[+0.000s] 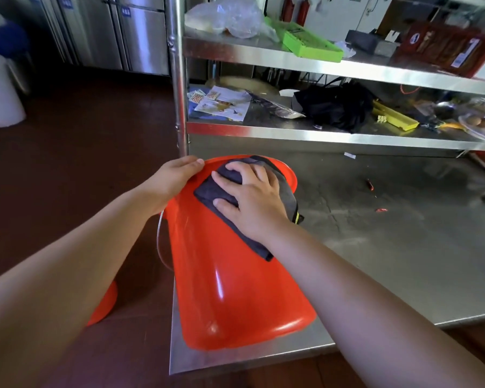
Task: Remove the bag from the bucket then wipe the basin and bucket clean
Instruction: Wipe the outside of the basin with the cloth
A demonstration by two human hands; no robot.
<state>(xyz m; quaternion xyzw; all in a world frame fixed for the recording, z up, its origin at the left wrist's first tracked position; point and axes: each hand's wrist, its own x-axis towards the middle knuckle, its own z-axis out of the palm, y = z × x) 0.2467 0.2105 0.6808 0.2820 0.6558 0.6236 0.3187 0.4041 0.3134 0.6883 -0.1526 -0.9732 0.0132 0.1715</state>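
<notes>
Lying on its side at the near corner of the steel table [375, 233], the orange bucket [235, 289] has its base toward the person and its mouth toward the shelf rack. No bag shows in or on it, so that step looks done. The right hand [249, 197] presses a dark grey cloth [210, 191] flat against the bucket's upper wall, fingers spread, so wiping the outside seems under way. The left hand [174, 175] grips the bucket's rim to steady it. Left of the bucket, below the table edge, an orange curve [104, 306] may be the basin; whether it is clean I cannot tell.
</notes>
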